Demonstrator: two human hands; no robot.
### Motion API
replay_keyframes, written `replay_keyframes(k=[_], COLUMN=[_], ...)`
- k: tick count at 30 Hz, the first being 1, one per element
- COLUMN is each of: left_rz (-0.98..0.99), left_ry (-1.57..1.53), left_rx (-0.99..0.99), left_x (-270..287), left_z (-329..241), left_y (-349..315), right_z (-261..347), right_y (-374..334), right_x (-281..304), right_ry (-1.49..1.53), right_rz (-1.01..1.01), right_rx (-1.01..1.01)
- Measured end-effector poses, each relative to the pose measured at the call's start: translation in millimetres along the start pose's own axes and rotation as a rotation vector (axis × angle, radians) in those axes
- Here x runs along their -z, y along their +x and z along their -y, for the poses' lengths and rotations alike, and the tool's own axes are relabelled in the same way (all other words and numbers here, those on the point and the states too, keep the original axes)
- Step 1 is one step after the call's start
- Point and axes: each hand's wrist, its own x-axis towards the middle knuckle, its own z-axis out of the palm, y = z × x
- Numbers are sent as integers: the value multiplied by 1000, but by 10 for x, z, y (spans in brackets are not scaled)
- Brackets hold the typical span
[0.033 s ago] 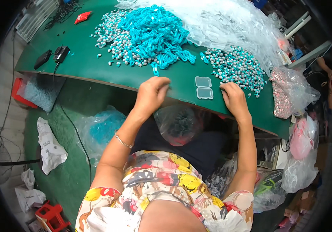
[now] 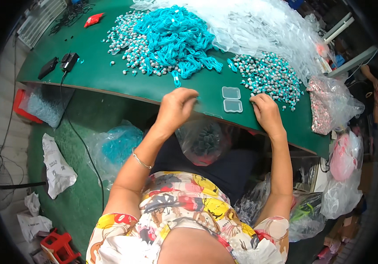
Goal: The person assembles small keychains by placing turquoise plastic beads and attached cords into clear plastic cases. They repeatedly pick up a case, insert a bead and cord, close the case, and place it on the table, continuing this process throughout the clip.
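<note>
The left hand (image 2: 175, 109) is at the front edge of the green bench (image 2: 94, 66), its thumb and fingers curled toward each other; a faint teal blur shows by the tips, but the motion smears it, so I cannot tell whether they pinch anything. The right hand (image 2: 268, 113) is bent over the bench just right of an open clear plastic case (image 2: 233, 106), fingers drawn close together with the tips turned down; whether a piece sits between them is hidden too. The case lies open and flat between the two hands, its halves one behind the other, apart from both. Beyond the right hand spreads a pile of small grey-and-teal pieces (image 2: 266, 75), while the heap of teal cord loops (image 2: 171, 33) lies farther back, with one single loop (image 2: 176, 79) in front of it, beyond the left hand. To work well here, I would pick from the near fringe of the pile with a light fingertip pinch, one piece at a time, so the rest do not roll. Keep the right wrist off the case, which looks light enough to slide, and lift loops singly so neighbours do not tangle.
</note>
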Motion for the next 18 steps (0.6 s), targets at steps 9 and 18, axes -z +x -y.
replay_keyframes(k=[9,18], left_rz=[190,147], left_ry=[-189,64], left_rx=[13,-82], left_x=[-576,-713], left_z=[-260,-259], left_y=[179,135], right_z=[-24,444], right_y=[-75,-4], right_x=[40,-245], right_ry=[30,295], right_rz=[-47,-104], right_rx=[-67,-213])
